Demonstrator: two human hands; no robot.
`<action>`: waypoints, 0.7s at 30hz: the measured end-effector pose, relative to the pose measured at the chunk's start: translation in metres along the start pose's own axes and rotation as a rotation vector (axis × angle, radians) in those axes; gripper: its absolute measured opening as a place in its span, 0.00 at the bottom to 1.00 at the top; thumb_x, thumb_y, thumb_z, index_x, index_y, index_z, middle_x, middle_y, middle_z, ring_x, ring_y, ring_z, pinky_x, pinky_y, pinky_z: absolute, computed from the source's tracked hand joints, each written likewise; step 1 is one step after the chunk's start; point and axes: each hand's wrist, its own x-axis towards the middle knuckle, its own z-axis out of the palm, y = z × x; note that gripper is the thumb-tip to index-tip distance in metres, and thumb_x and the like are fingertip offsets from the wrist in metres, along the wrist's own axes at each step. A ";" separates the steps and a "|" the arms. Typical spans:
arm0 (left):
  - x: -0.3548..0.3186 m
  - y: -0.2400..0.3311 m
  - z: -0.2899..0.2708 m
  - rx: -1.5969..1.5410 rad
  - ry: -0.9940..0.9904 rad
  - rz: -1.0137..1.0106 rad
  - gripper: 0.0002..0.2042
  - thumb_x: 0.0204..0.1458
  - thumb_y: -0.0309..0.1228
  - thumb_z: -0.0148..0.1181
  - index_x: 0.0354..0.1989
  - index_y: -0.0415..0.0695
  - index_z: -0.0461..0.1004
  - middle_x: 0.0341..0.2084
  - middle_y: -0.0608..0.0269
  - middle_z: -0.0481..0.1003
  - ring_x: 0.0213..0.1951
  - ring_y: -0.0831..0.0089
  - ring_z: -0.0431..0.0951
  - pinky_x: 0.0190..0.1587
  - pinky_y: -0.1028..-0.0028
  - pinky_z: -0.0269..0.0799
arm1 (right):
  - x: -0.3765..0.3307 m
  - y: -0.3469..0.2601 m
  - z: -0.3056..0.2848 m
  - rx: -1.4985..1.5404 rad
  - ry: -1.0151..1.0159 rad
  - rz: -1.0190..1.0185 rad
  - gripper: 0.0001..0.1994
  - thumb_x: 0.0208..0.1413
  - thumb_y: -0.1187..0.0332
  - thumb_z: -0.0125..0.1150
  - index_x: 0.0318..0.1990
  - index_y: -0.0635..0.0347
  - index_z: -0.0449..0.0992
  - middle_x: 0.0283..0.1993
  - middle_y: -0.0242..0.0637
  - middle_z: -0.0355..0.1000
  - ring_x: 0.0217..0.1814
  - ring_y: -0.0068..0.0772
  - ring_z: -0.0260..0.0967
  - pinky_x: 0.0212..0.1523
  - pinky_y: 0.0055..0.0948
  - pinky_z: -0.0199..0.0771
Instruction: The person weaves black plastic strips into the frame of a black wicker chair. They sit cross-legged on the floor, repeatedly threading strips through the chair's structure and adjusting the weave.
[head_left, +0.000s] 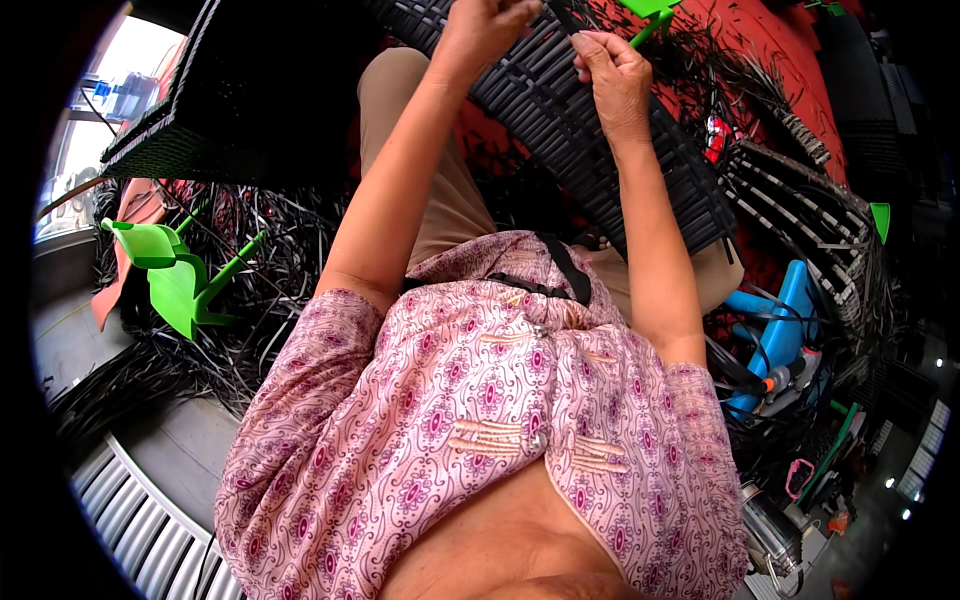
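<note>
A dark woven panel (560,105) of flat black strips lies slantwise across my lap, from the top edge down toward my right knee. Over its upper part is my left hand (490,30), its fingers bent together and partly cut off by the top edge; what they hold cannot be made out. To the right, my right hand (613,82) pinches a thin black strip (564,16) between thumb and forefinger, just above the weave. The strip runs up toward the top edge.
Heaps of loose black strips (270,215) lie on both sides. Green plastic pieces (175,285) stand at left, a blue plastic piece (785,325) at right. A large black woven piece (270,90) fills the upper left. A metal flask (770,535) is at lower right, a white slatted seat (150,525) at lower left.
</note>
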 end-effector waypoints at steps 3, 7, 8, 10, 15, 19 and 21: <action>-0.007 -0.020 0.017 0.633 -0.104 0.134 0.08 0.53 0.35 0.65 0.36 0.45 0.84 0.28 0.59 0.82 0.29 0.68 0.82 0.36 0.69 0.77 | -0.006 0.009 -0.009 0.010 0.092 0.061 0.10 0.59 0.67 0.66 0.40 0.66 0.82 0.26 0.27 0.75 0.26 0.13 0.69 0.28 0.16 0.70; -0.013 -0.027 0.031 0.932 -0.212 0.112 0.12 0.50 0.41 0.66 0.38 0.49 0.83 0.35 0.60 0.80 0.40 0.57 0.81 0.43 0.60 0.76 | -0.011 0.013 -0.013 0.040 0.170 0.105 0.09 0.58 0.68 0.66 0.40 0.66 0.82 0.26 0.27 0.75 0.25 0.13 0.68 0.27 0.16 0.70; -0.013 -0.024 0.033 0.976 -0.220 0.107 0.12 0.50 0.41 0.65 0.38 0.49 0.82 0.35 0.59 0.80 0.41 0.58 0.81 0.43 0.60 0.76 | -0.013 0.013 -0.013 0.037 0.188 0.114 0.09 0.58 0.68 0.66 0.40 0.66 0.83 0.25 0.26 0.75 0.25 0.13 0.68 0.26 0.16 0.70; -0.013 -0.025 0.037 1.044 -0.236 0.116 0.12 0.51 0.41 0.64 0.38 0.49 0.81 0.36 0.59 0.79 0.42 0.57 0.81 0.43 0.60 0.76 | -0.015 0.017 -0.012 0.012 0.214 0.131 0.09 0.58 0.68 0.66 0.38 0.66 0.83 0.25 0.26 0.75 0.24 0.13 0.68 0.25 0.17 0.69; -0.013 -0.027 0.040 1.092 -0.227 0.156 0.11 0.52 0.41 0.63 0.39 0.49 0.81 0.36 0.59 0.79 0.42 0.56 0.81 0.42 0.59 0.76 | -0.021 0.016 -0.006 -0.108 0.228 0.155 0.09 0.58 0.67 0.67 0.35 0.65 0.83 0.22 0.27 0.74 0.22 0.14 0.68 0.23 0.18 0.67; -0.016 -0.024 0.040 1.077 -0.209 0.145 0.11 0.52 0.40 0.62 0.39 0.48 0.81 0.36 0.58 0.80 0.42 0.56 0.81 0.42 0.59 0.76 | -0.020 0.021 -0.003 -0.196 0.248 0.134 0.10 0.57 0.67 0.67 0.35 0.66 0.83 0.22 0.30 0.75 0.22 0.17 0.70 0.25 0.22 0.70; -0.017 -0.025 0.040 1.054 -0.201 0.168 0.11 0.53 0.40 0.62 0.39 0.47 0.81 0.36 0.57 0.80 0.42 0.55 0.81 0.42 0.58 0.76 | -0.023 0.019 -0.001 -0.257 0.256 0.088 0.10 0.57 0.67 0.67 0.34 0.67 0.82 0.21 0.32 0.76 0.23 0.20 0.72 0.26 0.24 0.72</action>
